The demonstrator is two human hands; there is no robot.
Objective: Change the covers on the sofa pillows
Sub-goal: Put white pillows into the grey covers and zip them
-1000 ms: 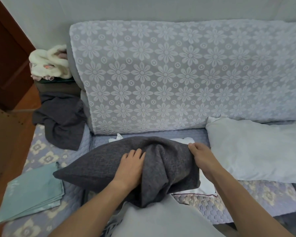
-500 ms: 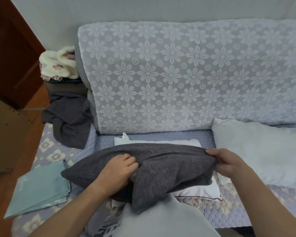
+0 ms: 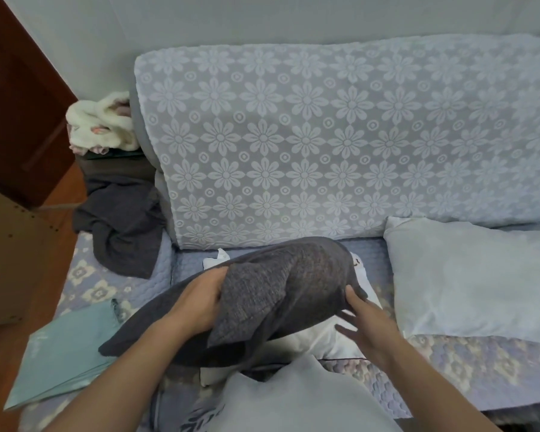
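A dark grey pillow cover [image 3: 275, 288] is bunched and lifted over a bare white pillow [image 3: 321, 341] that lies on the sofa seat. My left hand [image 3: 197, 304] grips the cover's left fold, fingers tucked into the cloth. My right hand [image 3: 362, 322] has spread, blurred fingers at the cover's right lower edge; I cannot tell whether it holds the cloth. A second bare white pillow [image 3: 477, 279] lies to the right against the backrest. Folded teal covers [image 3: 66, 353] sit at the seat's left front.
The sofa backrest [image 3: 325, 135] wears a white flower-lace throw. Another crumpled grey cover [image 3: 122, 219] hangs over the left armrest, with a cream fluffy bundle [image 3: 100, 123] above it. A brown door [image 3: 16, 98] and wooden floor lie to the left. Pale cloth [image 3: 293, 400] fills the bottom middle.
The grey cover has been gathered and raised into a hump. My right hand left its pinch on the cover's right end and moved down and left under the edge. The camera shifted right.
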